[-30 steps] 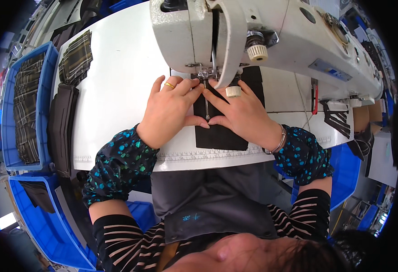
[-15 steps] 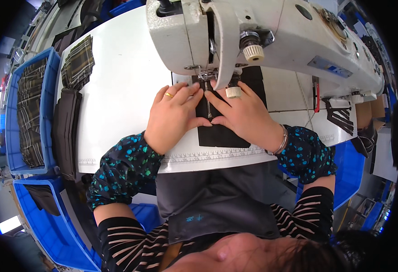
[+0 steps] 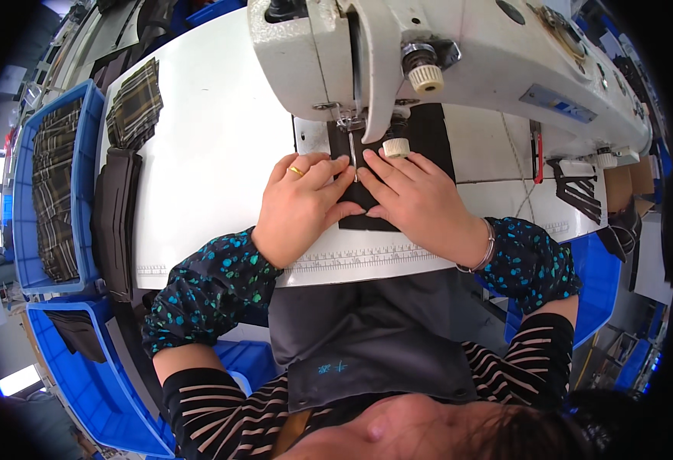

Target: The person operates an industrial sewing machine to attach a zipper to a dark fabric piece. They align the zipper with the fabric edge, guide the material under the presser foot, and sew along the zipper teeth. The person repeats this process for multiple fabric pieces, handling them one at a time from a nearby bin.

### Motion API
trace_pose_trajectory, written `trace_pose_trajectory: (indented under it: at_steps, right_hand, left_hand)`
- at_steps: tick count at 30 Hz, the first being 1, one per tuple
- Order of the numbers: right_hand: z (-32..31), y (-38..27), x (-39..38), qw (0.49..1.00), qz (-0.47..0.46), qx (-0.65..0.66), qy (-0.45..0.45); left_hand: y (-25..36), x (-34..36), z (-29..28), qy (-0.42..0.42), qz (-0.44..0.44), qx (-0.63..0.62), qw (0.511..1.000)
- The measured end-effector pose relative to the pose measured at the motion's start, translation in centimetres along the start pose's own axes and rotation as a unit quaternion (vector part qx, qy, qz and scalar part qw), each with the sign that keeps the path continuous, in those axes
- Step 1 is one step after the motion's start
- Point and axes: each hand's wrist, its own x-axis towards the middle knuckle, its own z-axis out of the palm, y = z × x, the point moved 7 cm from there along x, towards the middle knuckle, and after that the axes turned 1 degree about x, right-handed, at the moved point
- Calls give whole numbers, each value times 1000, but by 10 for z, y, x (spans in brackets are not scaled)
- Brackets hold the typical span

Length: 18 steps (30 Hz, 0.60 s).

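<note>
At the bottom of the frame I see my striped sleeves and dark apron, then blue-spotted sleeve covers leading up to both hands at centre. My left hand (image 3: pixel 300 208), with a gold ring, lies flat, its fingers (image 3: pixel 329 170) spread narrow and pressing down on the black fabric piece (image 3: pixel 367 218). My right hand (image 3: pixel 421 201), a bracelet at the wrist, lies just beside it, its fingers (image 3: pixel 386 170) also flat on the cloth; neither hand grips anything. The fabric sits on the white tabletop (image 3: pixel 214 153) at centre frame, running up under the presser foot (image 3: pixel 350 126) of the white sewing machine (image 3: pixel 444 46), which fills the upper right. To the left lie a stack of dark pieces (image 3: pixel 114 218) and a plaid piece (image 3: pixel 136 103). Further left a blue bin (image 3: pixel 22 176) holds plaid cloth.
</note>
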Motion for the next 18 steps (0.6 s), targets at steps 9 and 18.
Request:
trace_pose_trajectory:
  at_steps: [9, 18]
  right_hand:
    - [5, 26, 22, 1000, 14, 8, 5]
    - [9, 38, 22, 997, 46, 57, -6]
  left_hand:
    - [-24, 15, 9, 45, -8, 34, 998]
    - [-26, 16, 8, 64, -11, 29, 997]
